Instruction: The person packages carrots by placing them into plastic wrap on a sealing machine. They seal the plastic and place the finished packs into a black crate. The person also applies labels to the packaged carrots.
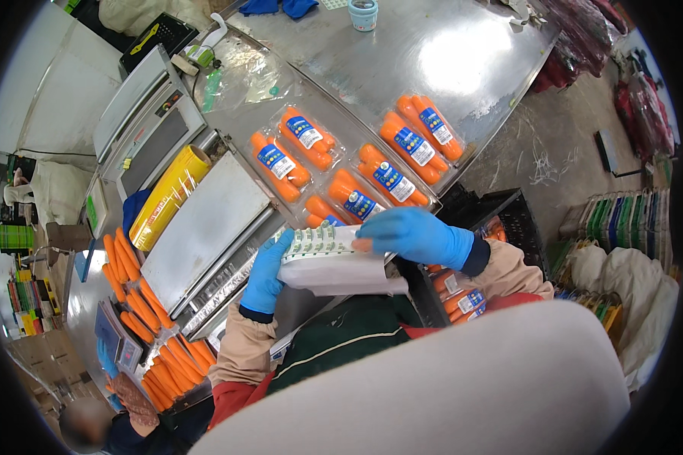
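Note:
My left hand (269, 270), in a blue glove, grips the left end of a sheet of stickers (319, 242) on white backing paper that folds down below. Rows of small green-and-white stickers run along its upper face. At the sheet's right end is my right hand (412, 236), also blue-gloved and blurred. A bare fingertip pokes out of that glove against the paper; whether it pinches anything is not clear. Just beyond the sheet lie several wrapped trays of carrots (393, 176) with blue-and-white labels, the nearest partly hidden by the sheet and my right hand.
To the left stands a wrapping machine (205, 210) with a yellow film roll (171, 193). Loose carrots (173, 369) lie beside a scale (119, 341), where a co-worker's gloved hand (106, 358) reaches. A black crate (509, 216) with packed carrots is at my right. A steel table (387, 62) extends ahead.

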Demonstrator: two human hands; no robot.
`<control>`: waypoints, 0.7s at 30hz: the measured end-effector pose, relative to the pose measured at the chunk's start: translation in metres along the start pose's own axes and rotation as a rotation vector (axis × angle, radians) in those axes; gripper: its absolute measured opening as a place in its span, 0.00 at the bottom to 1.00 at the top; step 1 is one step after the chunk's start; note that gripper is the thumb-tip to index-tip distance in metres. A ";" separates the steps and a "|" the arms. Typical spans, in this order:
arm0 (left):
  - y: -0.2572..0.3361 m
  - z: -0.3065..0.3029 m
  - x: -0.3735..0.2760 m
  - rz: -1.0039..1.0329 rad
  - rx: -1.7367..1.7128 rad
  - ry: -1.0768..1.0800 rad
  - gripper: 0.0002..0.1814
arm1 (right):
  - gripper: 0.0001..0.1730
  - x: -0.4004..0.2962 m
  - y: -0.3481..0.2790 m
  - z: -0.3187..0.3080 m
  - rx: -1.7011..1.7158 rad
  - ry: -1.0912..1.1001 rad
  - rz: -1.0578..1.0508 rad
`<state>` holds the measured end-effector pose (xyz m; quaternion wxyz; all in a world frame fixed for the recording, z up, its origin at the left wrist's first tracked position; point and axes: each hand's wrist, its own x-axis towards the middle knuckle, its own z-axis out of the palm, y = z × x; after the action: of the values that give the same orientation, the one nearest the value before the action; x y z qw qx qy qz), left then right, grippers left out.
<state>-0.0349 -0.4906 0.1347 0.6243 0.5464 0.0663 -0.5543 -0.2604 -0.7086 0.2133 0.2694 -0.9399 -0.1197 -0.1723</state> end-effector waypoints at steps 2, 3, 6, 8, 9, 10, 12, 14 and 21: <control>0.001 0.012 -0.003 0.056 0.028 0.051 0.11 | 0.19 -0.008 0.022 -0.009 0.420 0.334 0.422; -0.002 0.012 -0.003 0.105 0.063 0.071 0.11 | 0.18 -0.011 0.036 -0.012 0.634 0.497 0.628; -0.011 0.014 -0.006 0.184 0.205 0.100 0.10 | 0.10 -0.022 0.118 -0.028 0.636 0.767 0.997; -0.012 0.018 -0.011 0.188 0.318 0.121 0.10 | 0.10 -0.044 0.166 -0.011 0.481 0.738 1.116; -0.012 0.020 -0.014 0.193 0.324 0.121 0.10 | 0.11 -0.050 0.182 -0.002 0.403 0.698 1.154; -0.012 0.020 -0.016 0.196 0.329 0.123 0.10 | 0.12 -0.052 0.191 0.004 0.327 0.654 1.191; -0.012 0.024 -0.021 0.204 0.313 0.129 0.10 | 0.13 -0.056 0.205 0.014 0.252 0.559 1.211; -0.014 0.020 -0.018 0.200 0.314 0.136 0.09 | 0.18 -0.061 0.214 0.024 0.190 0.515 1.188; -0.019 0.020 -0.016 0.177 0.214 0.168 0.09 | 0.20 -0.076 0.246 -0.025 0.264 0.835 1.145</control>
<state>-0.0662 -0.4921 0.1423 0.6012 0.6581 0.0102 -0.4532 -0.2585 -0.9353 0.0892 0.4519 -0.6705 0.4851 -0.3330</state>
